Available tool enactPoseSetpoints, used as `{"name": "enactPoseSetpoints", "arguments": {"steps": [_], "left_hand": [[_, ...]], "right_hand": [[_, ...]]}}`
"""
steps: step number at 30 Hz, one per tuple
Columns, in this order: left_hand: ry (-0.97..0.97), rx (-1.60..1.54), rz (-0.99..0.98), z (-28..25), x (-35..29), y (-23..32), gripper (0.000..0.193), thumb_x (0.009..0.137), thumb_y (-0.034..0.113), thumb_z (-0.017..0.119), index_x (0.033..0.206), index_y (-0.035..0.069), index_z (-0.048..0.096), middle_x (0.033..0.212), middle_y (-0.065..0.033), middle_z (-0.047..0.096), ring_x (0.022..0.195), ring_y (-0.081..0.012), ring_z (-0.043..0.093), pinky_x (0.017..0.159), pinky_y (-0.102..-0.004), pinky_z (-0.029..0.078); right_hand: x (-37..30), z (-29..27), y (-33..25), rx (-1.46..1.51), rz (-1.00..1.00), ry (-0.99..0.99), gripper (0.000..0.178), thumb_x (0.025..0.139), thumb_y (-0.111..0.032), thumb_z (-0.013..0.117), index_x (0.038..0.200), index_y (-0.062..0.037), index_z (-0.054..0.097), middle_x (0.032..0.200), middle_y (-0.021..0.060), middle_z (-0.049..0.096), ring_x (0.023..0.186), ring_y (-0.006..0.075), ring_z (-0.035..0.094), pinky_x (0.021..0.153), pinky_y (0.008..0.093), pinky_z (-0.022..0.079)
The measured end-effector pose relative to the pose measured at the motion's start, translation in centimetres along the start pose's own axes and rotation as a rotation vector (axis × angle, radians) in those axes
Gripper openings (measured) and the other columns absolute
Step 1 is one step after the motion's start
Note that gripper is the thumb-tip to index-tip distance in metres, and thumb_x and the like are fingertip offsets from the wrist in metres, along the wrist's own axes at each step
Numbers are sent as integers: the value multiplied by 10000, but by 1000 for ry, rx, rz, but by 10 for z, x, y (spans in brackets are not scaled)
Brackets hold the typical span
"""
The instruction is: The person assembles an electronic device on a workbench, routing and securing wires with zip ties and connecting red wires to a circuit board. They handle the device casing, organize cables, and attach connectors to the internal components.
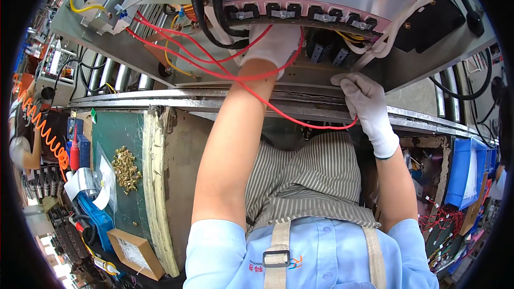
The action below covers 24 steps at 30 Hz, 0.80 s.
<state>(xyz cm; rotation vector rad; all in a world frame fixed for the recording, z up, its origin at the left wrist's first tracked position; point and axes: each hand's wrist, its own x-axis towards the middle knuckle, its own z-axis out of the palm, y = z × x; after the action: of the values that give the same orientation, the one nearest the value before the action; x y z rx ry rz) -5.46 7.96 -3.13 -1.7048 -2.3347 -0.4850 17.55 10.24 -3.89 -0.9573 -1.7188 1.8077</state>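
My left hand (276,45), in a white glove, reaches into a grey metal cabinet (214,59). Its fingers are hidden under a pink-edged panel with a row of black connectors (284,12). Red wires (257,75) loop around and across that wrist. My right hand (367,101), also gloved in white, is closed at the cabinet's front edge, its fingers curled. One red wire sags below the edge and rises to those fingers, which appear to pinch its end. Thick black cables (213,5) hang just left of my left hand.
Steel rollers (123,77) carry the cabinet. On the green bench at left lie a pile of brass fittings (127,170), a cardboard box (135,254) and a red bottle (74,154). An orange coiled hose (45,128) hangs there. Blue bins (465,171) stand at right, near red wires (447,219).
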Motion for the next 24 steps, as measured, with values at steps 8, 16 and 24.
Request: {"name": "enactPoseSetpoints", "arguments": {"steps": [8, 16, 24], "left_hand": [[-216, 11, 40, -16, 8, -8, 397, 985, 310, 429, 1297, 102, 561, 1268, -145, 606, 1181, -314, 567, 1014, -432, 437], [-149, 22, 81, -5, 17, -17, 382, 979, 295, 445, 1282, 98, 572, 1249, -155, 614, 1163, -328, 574, 997, -438, 445], [-138, 36, 88, -6, 24, -19, 367, 974, 279, 461, 1266, 94, 582, 1230, -165, 621, 1146, -341, 581, 980, -445, 454]], "right_hand": [[-1, 1, -1, -15, -21, 5, 219, 985, -106, 542, 1085, 55, 651, 633, -83, 440, 488, -4, 325, 446, 186, 246], [0, -1, 3, -37, -44, 15, 299, 1016, -214, 523, 1086, 54, 638, 542, -47, 433, 434, 26, 336, 435, 204, 269], [-1, -4, 1, 20, -19, 6, 235, 1000, -130, 531, 1089, 55, 645, 594, -61, 449, 452, 10, 343, 427, 194, 271]]}}
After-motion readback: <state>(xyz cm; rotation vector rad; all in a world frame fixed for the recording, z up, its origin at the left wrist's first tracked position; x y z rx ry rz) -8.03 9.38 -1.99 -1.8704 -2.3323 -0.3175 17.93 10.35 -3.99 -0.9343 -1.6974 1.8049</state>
